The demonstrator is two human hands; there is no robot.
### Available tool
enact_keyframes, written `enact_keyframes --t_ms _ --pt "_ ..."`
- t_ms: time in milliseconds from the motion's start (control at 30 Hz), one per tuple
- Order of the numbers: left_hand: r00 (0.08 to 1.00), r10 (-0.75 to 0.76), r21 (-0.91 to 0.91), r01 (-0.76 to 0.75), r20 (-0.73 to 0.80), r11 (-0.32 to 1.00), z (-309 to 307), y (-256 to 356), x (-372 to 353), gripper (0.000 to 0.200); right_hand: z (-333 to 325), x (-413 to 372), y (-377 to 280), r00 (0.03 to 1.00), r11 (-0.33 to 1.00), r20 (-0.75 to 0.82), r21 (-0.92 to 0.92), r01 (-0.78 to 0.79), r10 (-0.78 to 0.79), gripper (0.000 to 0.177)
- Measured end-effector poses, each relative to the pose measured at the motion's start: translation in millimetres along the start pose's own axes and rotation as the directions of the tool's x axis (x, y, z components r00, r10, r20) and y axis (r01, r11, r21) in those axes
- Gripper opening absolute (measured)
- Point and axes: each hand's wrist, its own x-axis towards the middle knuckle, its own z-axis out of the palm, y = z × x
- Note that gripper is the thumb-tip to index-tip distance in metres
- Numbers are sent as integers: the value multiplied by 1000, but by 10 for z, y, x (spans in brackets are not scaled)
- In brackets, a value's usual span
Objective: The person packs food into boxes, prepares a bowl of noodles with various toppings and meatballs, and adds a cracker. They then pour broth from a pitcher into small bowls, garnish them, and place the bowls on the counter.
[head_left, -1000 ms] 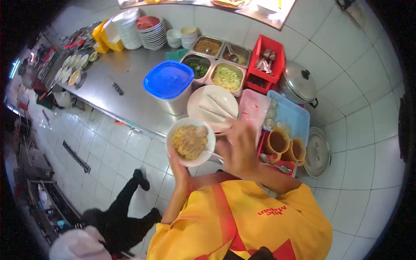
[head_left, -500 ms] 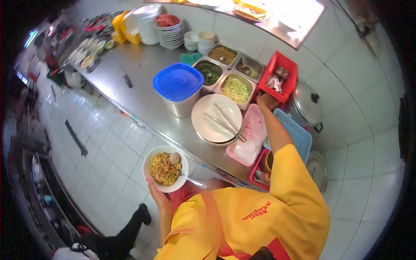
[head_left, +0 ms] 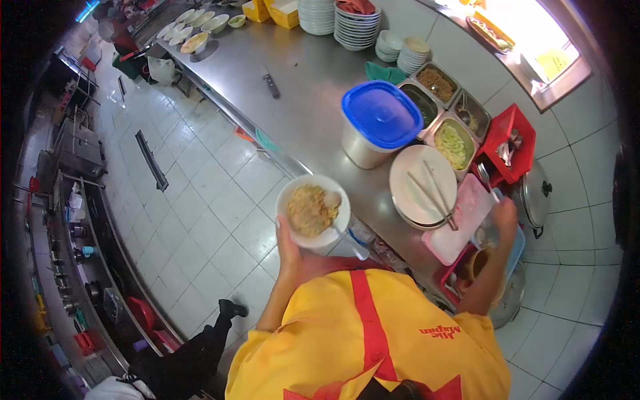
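My left hand (head_left: 288,248) is closed on the rim and side of a white bowl (head_left: 285,193) in front of my body. The bowl holds noodles (head_left: 310,212) with a minced topping and a meatball (head_left: 331,199); a spoon (head_left: 353,247) leans out over its near right edge. On the right, my right hand (head_left: 505,215) is closed around the handle of a fork (head_left: 485,176), tines pointing away from me. The fork is just below the red basket (head_left: 517,130), which holds more cutlery. Plates (head_left: 410,175) with chopsticks (head_left: 432,193) across them stand left of the fork.
A steel canister with a blue lid (head_left: 382,115) stands on the metal counter (head_left: 230,63). Behind are food pans (head_left: 437,81) and stacked bowls (head_left: 357,30). A pink tray (head_left: 460,217) and lidded pot (head_left: 535,190) sit right. A person's black-clad leg (head_left: 212,343) shows lower left.
My right hand has come away from the red basket toward me, now with a fork in it. My left hand still holds the bowl. The view has swung left.
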Motion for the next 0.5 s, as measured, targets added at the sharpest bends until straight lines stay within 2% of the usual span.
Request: enact_keyframes --t_ms 33,67,100,133,167,233,267,300,367,433,467,500 --pt "1000 -13 -6 13 -3 1000 -66 -2 148 61 -331 -285 -111 1000 996 -28 89 -2 5 23" --pt "998 36 65 -39 58 997 -107 -13 321 61 -639 -520 -275 998 984 -64 181 1 10 22" --pt "988 85 128 -102 129 987 -98 34 517 61 -957 -695 -452 999 973 34 231 -29 21 23" --pt "985 104 162 -126 137 979 -34 162 617 58 -1145 -837 -663 990 959 135 275 -68 31 23" --pt "985 92 157 -115 149 981 -10 231 738 58 -1152 -948 -937 991 961 130 264 -79 46 23" --pt "976 126 274 -172 179 946 -23 354 941 56 -1095 -1242 -1568 973 889 -115 397 230 -200 24" --pt "954 160 288 -232 252 929 -27 448 1025 53 -1164 -1332 -2036 957 889 -20 364 277 -289 22" --pt "953 144 289 -222 265 931 -29 524 1093 53 -1234 -1349 -2505 924 882 76 337 330 -374 20" --pt "954 101 304 -189 283 934 -48 658 1218 59 -1196 -1376 -3130 767 775 157 264 575 -622 21" --pt "958 90 320 -179 272 930 -43 799 1282 52 -1218 -1364 -3708 701 762 306 181 621 -644 23" --pt "962 97 336 -182 255 924 -59 860 1325 47 -1194 -1330 -3888 702 765 311 177 619 -640 23" --pt "962 96 332 -180 254 926 -99 875 1386 47 -1153 -1280 -4046 649 727 355 154 669 -672 25"
